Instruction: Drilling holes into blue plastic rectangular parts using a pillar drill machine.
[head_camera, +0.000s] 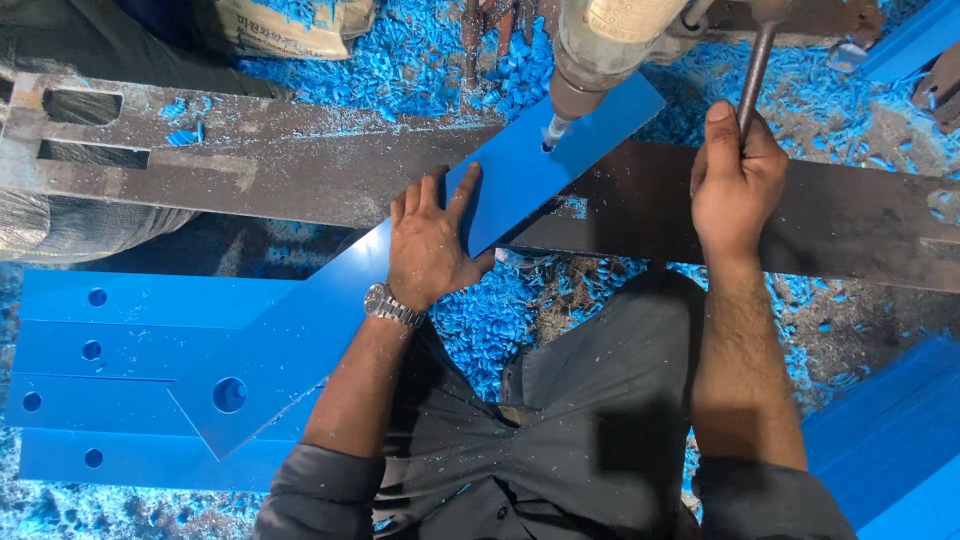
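At the drill bed: a dark steel bed (300, 180) runs across the view, with a long blue strip (330, 320) laid slantwise over it
Left hand: the left hand (430, 245) lies flat, palm down, fingers spread and stretched out on the blue strip; it grips nothing, only presses on the strip where it leaves the near edge of the bed
Wrist: a metal watch (388, 305) sits on the left wrist; the forearm comes up from a grey sleeve at the bottom of the view
Right hand: the right hand (735, 180) is closed in a fist round a thin metal lever (755, 70), thumb up along the rod, above the right part of the bed
Drill: the drill head (600, 50) stands over the far end of the strip, and its bit (553, 132) meets the blue surface close to the strip's far edge
Strip: its far end rests on the bed, its near end, with a large round hole (229, 394), hangs out to the left over a stack of blue strips (100, 350) with smaller holes
Edges and room: the left fingertips lie well short of the bit; bare steel lies open between the two hands
Floor: blue shavings (400, 60) are heaped beyond the bed and lie below it by the person's lap
Sack: a sack (280, 25) lies at the top edge; what it holds cannot be seen
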